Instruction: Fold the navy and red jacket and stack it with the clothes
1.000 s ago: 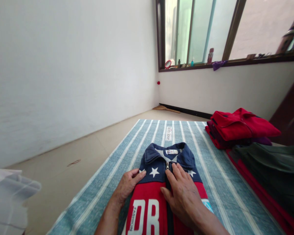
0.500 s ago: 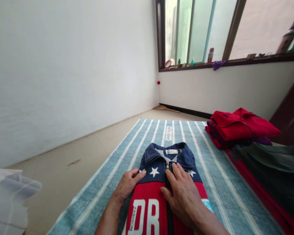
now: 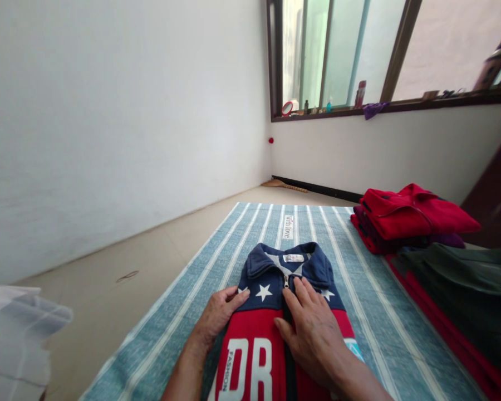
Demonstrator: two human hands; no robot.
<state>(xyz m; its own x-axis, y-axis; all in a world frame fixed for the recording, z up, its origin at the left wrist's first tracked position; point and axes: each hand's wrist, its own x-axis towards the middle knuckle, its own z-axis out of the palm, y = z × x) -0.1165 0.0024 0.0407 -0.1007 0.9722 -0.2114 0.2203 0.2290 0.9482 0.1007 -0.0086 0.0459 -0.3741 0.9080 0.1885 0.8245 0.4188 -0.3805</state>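
Note:
A folded zip-up jacket [image 3: 250, 326] lies face up, its collar pointing away from me. It is red below and navy with white stars above, with large white letters on the chest. My left hand [image 3: 217, 316] rests at the jacket's left shoulder edge, thumb and forefinger laid on the navy part beside a star. Flat on the front, over the black zip line, lies my right hand [image 3: 311, 328] with its fingers stretched toward the collar and its thumb apart. The zip pull [image 3: 286, 282] shows just beyond its fingertips. The jacket's lower end runs out of view.
Under the jacket is a blue-and-white striped cloth [image 3: 183, 323]. Folded red garments [image 3: 417, 211] are stacked at the right, with a dark green garment [image 3: 463, 278] nearer. Whitish see-through material [image 3: 20, 340] stands at lower left. A windowsill [image 3: 329, 115] holds small items.
Both hands stay in place on the jacket. The view has shifted very slightly.

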